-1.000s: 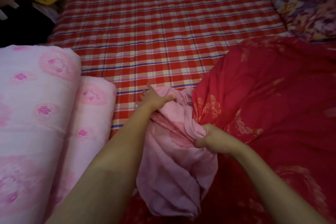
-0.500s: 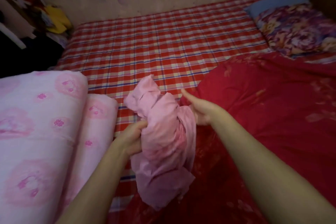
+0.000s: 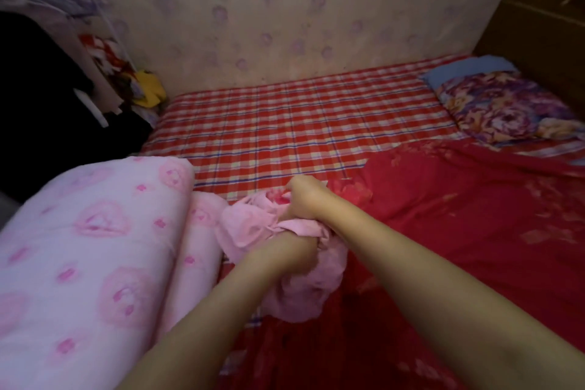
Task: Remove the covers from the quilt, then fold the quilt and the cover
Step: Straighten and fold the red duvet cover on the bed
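A red flowered cover (image 3: pixel 459 231) lies spread over the right half of the bed, its pink inner side (image 3: pixel 300 291) bunched up at its near left corner. My right hand (image 3: pixel 304 199) grips the top of that bunch, fingers curled into the cloth. My left hand (image 3: pixel 285 252) is buried in the pink folds just below it, wrist crossing under the right forearm, fingers hidden by the fabric. A folded pink quilt (image 3: pixel 88 263) with rose prints sits on the bed at the left, touching the bunch.
The red plaid mattress sheet (image 3: pixel 285 130) is bare behind the hands. A flowered pillow (image 3: pixel 506 108) lies at the far right by a brown headboard (image 3: pixel 538 28). Dark clutter and yellow cloth (image 3: pixel 148 92) fill the far left corner against the papered wall.
Both hands have come together on the pink bunch; the right moved from beside it to its top and the left went deeper into the folds. The camera tilted up toward the wall.
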`<action>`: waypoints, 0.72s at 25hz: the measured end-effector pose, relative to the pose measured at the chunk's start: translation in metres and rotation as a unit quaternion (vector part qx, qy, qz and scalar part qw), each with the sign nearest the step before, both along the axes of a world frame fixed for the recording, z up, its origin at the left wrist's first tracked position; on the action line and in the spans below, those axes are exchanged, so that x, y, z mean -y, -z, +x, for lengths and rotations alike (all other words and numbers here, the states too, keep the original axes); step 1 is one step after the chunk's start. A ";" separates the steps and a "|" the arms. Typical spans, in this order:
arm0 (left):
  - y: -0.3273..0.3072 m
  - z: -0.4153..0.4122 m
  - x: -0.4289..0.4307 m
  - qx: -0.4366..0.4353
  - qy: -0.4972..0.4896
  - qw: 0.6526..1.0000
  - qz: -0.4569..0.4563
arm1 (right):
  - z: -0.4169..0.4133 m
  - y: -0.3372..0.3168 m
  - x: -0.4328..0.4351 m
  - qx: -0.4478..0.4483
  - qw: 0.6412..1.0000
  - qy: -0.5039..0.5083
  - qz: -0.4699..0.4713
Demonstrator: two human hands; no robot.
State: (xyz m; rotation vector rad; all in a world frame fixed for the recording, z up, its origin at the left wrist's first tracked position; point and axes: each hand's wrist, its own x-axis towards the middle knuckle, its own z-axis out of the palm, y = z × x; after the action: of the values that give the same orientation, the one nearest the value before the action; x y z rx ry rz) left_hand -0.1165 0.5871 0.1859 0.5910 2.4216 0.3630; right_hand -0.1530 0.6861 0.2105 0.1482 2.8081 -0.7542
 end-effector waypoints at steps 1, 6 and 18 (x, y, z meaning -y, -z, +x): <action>-0.015 0.009 0.005 -0.027 0.078 0.996 0.020 | 0.010 0.004 -0.005 -0.013 0.999 -0.040 0.010; -0.025 -0.027 0.062 -0.112 0.006 0.968 0.223 | 0.071 0.010 -0.039 -0.083 0.978 -0.182 0.052; 0.003 0.058 -0.002 0.304 -0.172 0.802 0.484 | 0.082 -0.024 -0.026 -0.261 0.948 0.055 0.172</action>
State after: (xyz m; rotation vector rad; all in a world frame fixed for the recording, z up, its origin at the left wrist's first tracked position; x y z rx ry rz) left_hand -0.0584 0.5891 0.1826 0.3253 1.5560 1.7095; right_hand -0.0709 0.7124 0.2349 0.1875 3.4490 -0.3472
